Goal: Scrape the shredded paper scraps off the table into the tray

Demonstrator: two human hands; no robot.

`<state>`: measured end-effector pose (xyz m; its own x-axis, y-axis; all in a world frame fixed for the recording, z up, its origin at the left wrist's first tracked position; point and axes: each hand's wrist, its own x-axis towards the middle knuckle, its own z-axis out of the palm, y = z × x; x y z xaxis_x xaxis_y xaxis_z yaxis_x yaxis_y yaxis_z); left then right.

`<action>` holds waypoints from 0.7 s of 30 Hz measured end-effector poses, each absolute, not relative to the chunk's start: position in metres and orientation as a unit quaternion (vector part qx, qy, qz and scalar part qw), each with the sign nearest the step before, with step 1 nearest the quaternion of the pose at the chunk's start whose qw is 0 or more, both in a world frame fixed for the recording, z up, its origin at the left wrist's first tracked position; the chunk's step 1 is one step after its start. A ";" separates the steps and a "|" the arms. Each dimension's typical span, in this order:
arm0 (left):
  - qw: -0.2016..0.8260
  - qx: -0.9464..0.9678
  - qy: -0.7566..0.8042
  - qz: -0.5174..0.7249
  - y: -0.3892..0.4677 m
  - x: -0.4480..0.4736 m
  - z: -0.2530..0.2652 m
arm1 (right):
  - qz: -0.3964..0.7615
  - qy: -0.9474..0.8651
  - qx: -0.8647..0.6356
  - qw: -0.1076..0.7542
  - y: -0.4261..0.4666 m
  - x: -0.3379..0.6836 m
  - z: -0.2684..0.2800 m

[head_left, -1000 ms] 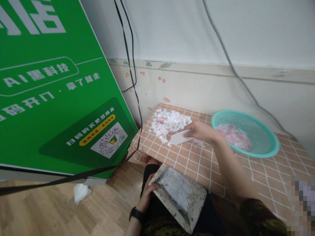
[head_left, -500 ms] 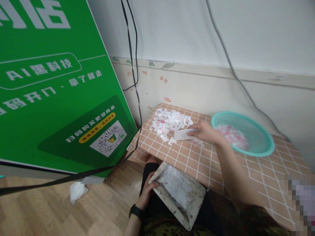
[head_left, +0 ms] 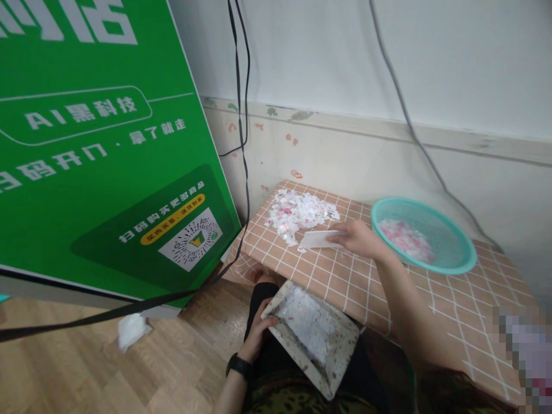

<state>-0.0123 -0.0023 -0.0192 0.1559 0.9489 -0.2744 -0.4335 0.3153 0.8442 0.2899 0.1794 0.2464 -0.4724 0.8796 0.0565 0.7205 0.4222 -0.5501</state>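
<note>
My right hand (head_left: 356, 237) pinches a flat white scraper card (head_left: 317, 239), held low over the checked tablecloth (head_left: 345, 270). Just beyond the card lies a heap of white and pink scraps (head_left: 297, 210), like small bits of paper or plastic. My left hand (head_left: 260, 326), with a dark watch on its wrist, grips the left edge of a stained, pale rectangular tray (head_left: 317, 376) below the table's front edge. Whitish scraps (head_left: 304, 319) lie inside the tray, which is tilted over my lap.
A turquoise basket (head_left: 468, 259) with pink and white scraps stands at the right rear, near the wall. A green sign panel (head_left: 107, 172) fills the left. Black cables (head_left: 242, 115) hang beside it. A white crumpled item (head_left: 133, 332) lies on the wooden floor.
My right hand with the card has shifted slightly; fewer loose scraps show around the card on the cloth. The tray stays in my left hand, and the view has turned a little.
</note>
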 end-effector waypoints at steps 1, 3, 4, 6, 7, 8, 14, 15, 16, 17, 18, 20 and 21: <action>0.697 0.308 0.417 0.496 -0.002 -0.012 -0.019 | 0.231 -0.823 -0.485 0.184 0.179 0.289 0.246; 0.700 0.308 0.414 0.494 -0.002 -0.013 -0.018 | 0.232 -0.825 -0.475 0.201 0.178 0.285 0.243; 0.699 0.310 0.412 0.496 -0.003 -0.013 -0.018 | 0.236 -0.830 -0.464 0.202 0.178 0.283 0.240; 0.696 0.314 0.410 0.498 -0.003 -0.013 -0.016 | 0.242 -0.836 -0.452 0.196 0.178 0.280 0.235; 0.697 0.316 0.409 0.498 -0.004 -0.013 -0.015 | 0.243 -0.836 -0.455 0.187 0.178 0.279 0.233; 0.697 0.318 0.408 0.497 -0.004 -0.013 -0.015 | 0.242 -0.833 -0.466 0.176 0.177 0.280 0.232; 0.699 0.315 0.404 0.499 -0.005 -0.013 -0.018 | 0.233 -0.815 -0.498 0.184 0.175 0.286 0.236; 0.700 0.314 0.404 0.499 -0.004 -0.013 -0.019 | 0.232 -0.815 -0.495 0.189 0.175 0.286 0.237; 0.700 0.314 0.405 0.497 -0.004 -0.013 -0.019 | 0.233 -0.816 -0.493 0.190 0.175 0.287 0.237; 0.701 0.313 0.408 0.494 -0.004 -0.013 -0.018 | 0.234 -0.818 -0.490 0.188 0.176 0.288 0.236; 0.701 0.312 0.412 0.492 -0.004 -0.013 -0.018 | 0.234 -0.820 -0.488 0.187 0.176 0.289 0.235; 0.698 0.312 0.421 0.487 -0.004 -0.013 -0.017 | 0.225 -0.817 -0.491 0.203 0.178 0.292 0.231; 0.696 0.314 0.425 0.486 -0.004 -0.013 -0.017 | 0.214 -0.811 -0.499 0.219 0.179 0.293 0.228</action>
<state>-0.0134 -0.0045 -0.0166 0.1659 0.9438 -0.2858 -0.4103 0.3296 0.8503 0.2932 0.1794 0.2280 -0.4069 0.9024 0.1421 0.7154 0.4115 -0.5647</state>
